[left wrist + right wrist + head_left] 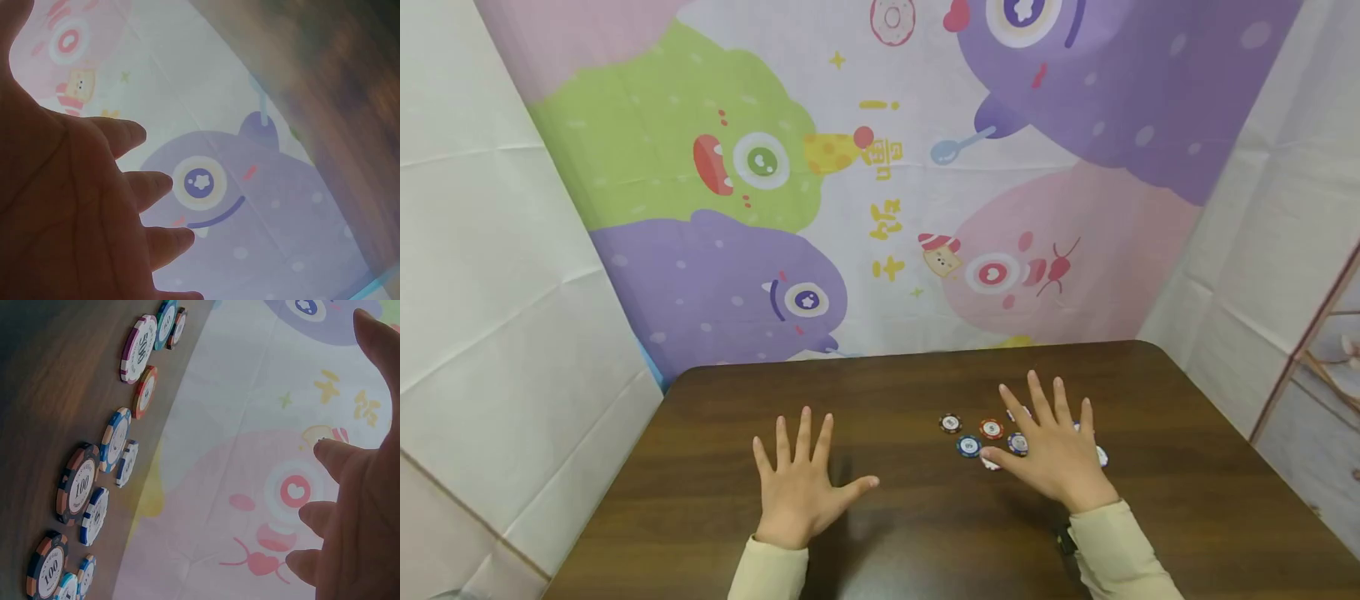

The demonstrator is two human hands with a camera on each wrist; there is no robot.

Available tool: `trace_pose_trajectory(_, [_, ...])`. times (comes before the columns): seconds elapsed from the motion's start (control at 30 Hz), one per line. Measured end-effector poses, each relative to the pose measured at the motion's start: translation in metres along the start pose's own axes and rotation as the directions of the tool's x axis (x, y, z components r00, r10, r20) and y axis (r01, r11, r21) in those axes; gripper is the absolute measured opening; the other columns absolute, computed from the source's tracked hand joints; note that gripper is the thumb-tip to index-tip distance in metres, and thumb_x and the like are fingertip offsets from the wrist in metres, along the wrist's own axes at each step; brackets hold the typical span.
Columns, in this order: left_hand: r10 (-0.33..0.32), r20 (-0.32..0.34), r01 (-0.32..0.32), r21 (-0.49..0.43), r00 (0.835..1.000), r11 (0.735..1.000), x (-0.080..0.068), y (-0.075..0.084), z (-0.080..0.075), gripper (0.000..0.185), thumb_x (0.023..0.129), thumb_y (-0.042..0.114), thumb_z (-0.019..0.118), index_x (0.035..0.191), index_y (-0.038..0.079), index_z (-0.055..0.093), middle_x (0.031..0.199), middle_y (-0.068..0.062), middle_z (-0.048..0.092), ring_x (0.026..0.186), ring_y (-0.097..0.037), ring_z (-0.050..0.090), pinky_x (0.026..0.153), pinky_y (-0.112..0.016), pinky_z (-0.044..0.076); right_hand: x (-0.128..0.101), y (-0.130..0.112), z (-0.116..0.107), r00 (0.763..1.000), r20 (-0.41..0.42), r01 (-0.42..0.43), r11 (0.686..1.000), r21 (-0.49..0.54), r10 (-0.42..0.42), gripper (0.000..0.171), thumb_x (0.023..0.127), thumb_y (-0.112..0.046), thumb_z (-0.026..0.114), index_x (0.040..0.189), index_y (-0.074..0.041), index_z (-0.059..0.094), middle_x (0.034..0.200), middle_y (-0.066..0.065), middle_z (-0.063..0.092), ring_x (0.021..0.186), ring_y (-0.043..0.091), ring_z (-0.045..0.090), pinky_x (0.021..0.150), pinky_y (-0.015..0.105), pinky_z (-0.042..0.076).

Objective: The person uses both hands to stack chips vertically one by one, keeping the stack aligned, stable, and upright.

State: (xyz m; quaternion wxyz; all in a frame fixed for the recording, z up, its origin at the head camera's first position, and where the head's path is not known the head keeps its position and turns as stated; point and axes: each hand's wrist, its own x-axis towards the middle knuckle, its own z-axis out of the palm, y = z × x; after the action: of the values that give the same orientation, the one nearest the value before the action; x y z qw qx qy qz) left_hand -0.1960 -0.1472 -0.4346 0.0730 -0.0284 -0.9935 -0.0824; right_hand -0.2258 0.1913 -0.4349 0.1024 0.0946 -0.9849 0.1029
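On dark table (pixel 715 433), poker chips (pixel 970 446) under spread right hand (pixel 1056 454), left hand (pixel 797 492) spread apart.

Poker chips (pixel 991 429) are scattered flat in a loose cluster on the right part of the dark wooden surface (pixel 880 533). Striped rims in red, blue, black and purple are shown, with white centres marked 100 and 500. Several are partly covered.
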Motion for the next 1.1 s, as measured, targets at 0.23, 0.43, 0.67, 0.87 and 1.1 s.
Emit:
trace_pose_trajectory(0.23, [0.013,-0.01,-0.013,0.015,1.0,1.0,0.003,0.0,-0.003,0.109,0.072,0.089,0.045,0.156,0.023,0.023,0.164,-0.011,0.015,0.149,-0.046,0.009,0.113,-0.069,-0.001,0.004,0.0,-0.004,0.999,-0.036,0.036,0.999,0.004,-0.036,0.091,0.084,-0.076,0.049,0.155,-0.026,0.025,0.164,0.015,0.011,0.148,0.048,0.007,0.112,0.07,0.008])
trace_pose_trajectory(0.43, [0.051,-0.028,-0.051,0.0,0.998,0.999,0.005,-0.001,-0.004,0.105,0.076,0.083,0.048,0.155,0.018,0.026,0.161,-0.014,0.025,0.147,-0.047,0.017,0.114,-0.069,0.007,0.01,0.002,-0.008,0.995,-0.054,0.088,0.996,0.022,-0.087,0.087,0.087,-0.064,0.058,0.155,-0.02,0.027,0.163,0.017,0.018,0.146,0.048,0.017,0.111,0.067,0.022])
trace_pose_trajectory(0.67, [0.159,-0.085,-0.162,-0.027,0.984,0.986,0.007,0.003,-0.005,0.076,0.087,0.05,0.067,0.145,0.007,0.045,0.142,-0.02,0.053,0.13,-0.045,0.048,0.107,-0.059,0.037,0.017,0.004,-0.001,0.987,-0.059,0.155,0.979,0.135,-0.148,0.074,0.09,-0.047,0.065,0.147,-0.006,0.041,0.153,0.019,0.04,0.135,0.043,0.043,0.102,0.059,0.041])
trace_pose_trajectory(0.87, [0.293,-0.144,-0.303,-0.059,0.945,0.951,0.006,0.011,0.0,0.066,0.084,0.04,0.074,0.133,0.001,0.056,0.129,-0.019,0.062,0.116,-0.037,0.061,0.097,-0.047,0.049,0.023,0.005,0.011,0.979,-0.022,0.202,0.97,0.133,-0.201,0.065,0.087,-0.036,0.072,0.137,0.001,0.052,0.136,0.021,0.056,0.12,0.041,0.057,0.096,0.054,0.047])
trace_pose_trajectory(1.1, [0.358,-0.036,-0.358,-0.183,0.933,0.916,0.004,0.021,0.004,0.062,0.083,0.037,0.076,0.131,0.002,0.058,0.126,-0.016,0.063,0.113,-0.033,0.063,0.091,-0.046,0.052,0.028,0.003,0.021,0.97,0.073,0.225,0.969,0.102,-0.232,0.052,0.083,-0.031,0.077,0.122,0.001,0.064,0.113,0.014,0.066,0.099,0.031,0.066,0.084,0.048,0.053])
